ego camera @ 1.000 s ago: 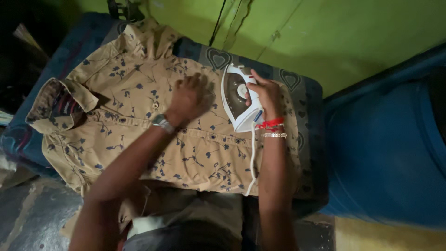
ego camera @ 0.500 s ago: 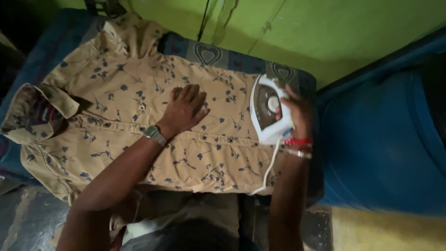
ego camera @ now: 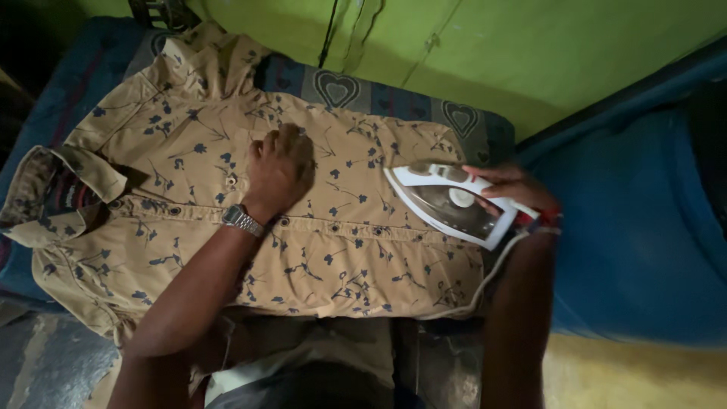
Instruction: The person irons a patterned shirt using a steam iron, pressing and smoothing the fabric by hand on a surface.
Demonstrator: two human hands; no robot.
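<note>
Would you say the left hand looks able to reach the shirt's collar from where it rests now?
Probably yes: the left hand lies flat on the shirt, and the collar lies uncovered on that hand's side, with only bare cloth between.

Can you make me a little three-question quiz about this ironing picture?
1. True or false: the iron lies flat on the shirt.
2. Which hand presses on the shirt? A) left hand B) right hand
3. Fill in: the left wrist wears a ____.

Key: 1. False; it is tilted up, its soleplate showing, held by the right hand. 2. A. 3. Watch.
</note>
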